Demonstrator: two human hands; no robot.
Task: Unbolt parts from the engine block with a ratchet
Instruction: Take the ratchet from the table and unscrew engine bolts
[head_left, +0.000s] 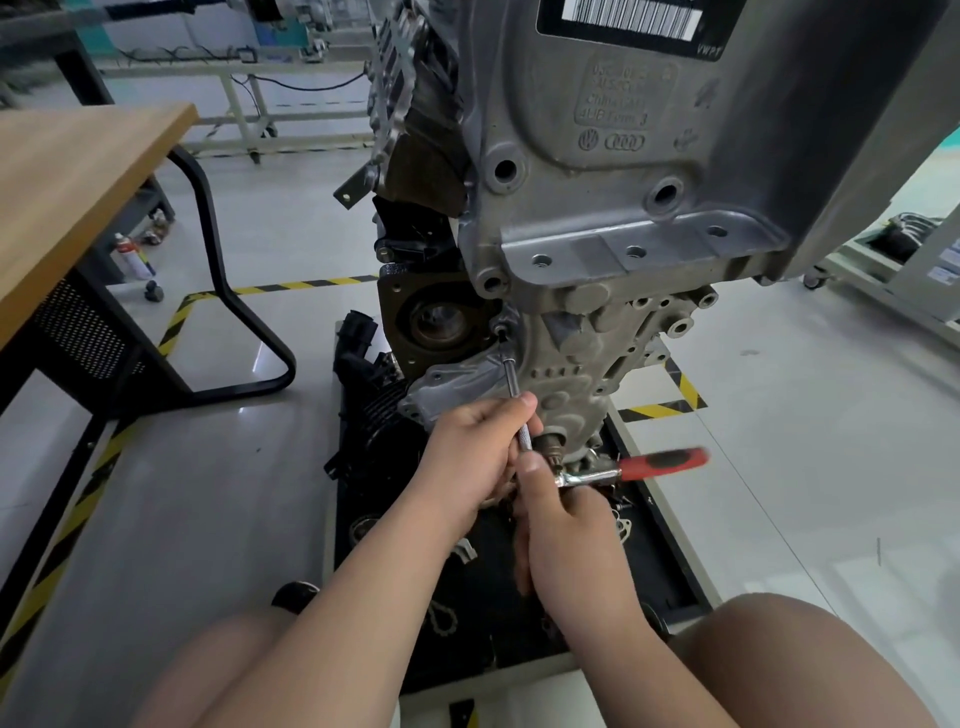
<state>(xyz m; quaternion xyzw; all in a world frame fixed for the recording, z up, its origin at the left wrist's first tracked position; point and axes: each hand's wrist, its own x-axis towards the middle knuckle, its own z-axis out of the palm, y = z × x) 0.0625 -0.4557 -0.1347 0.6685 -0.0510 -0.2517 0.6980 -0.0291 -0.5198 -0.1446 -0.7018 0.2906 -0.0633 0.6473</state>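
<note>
A grey cast engine block (613, 218) stands upright on a black base tray (649, 545). A long chrome extension bar (511, 379) runs from a bolt (501, 330) low on the block down to a ratchet with a red handle (660, 464) that points right. My left hand (475, 457) pinches the extension bar near its lower end. My right hand (566, 540) grips the ratchet at its head, thumb against the bar. The ratchet head is partly hidden by my fingers.
A wooden-topped table (78, 171) with black legs stands at the left. Black plastic parts (363, 364) lie left of the block on the tray, along with small loose parts. Yellow-black tape (291, 286) marks the floor. My knees are at the bottom.
</note>
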